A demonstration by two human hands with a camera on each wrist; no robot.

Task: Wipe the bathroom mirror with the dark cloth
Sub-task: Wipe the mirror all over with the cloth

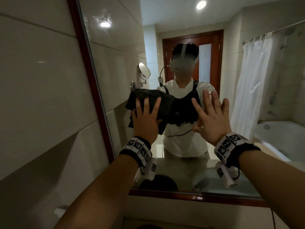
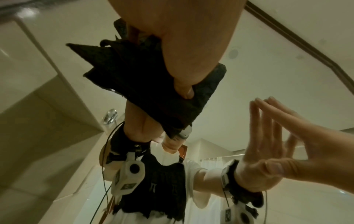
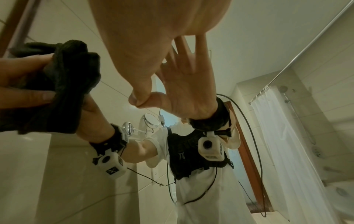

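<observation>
The large wall mirror (image 1: pixel 165 38) has a dark red wooden frame (image 1: pixel 85 71). My left hand (image 1: pixel 146 118) presses the dark cloth (image 1: pixel 163 103) flat against the glass near the mirror's left side, fingers spread and straight. In the left wrist view the cloth (image 2: pixel 153 84) hangs in folds under that hand (image 2: pixel 182 45), the thumb sunk into a fold. My right hand (image 1: pixel 212 116) lies flat on the bare glass to the right of the cloth, fingers straight and holding nothing. The right wrist view shows this hand (image 3: pixel 153 37) meeting its reflection, with the cloth (image 3: pixel 72 75) at the left.
A beige tiled wall (image 1: pixel 41 80) runs along the mirror's left. The frame's lower rail (image 1: pixel 189 196) lies below my wrists. The glass reflects me, a round swivel mirror (image 1: pixel 144 71), a wooden door, a white shower curtain (image 1: pixel 257 80) and a bathtub (image 1: pixel 280 138).
</observation>
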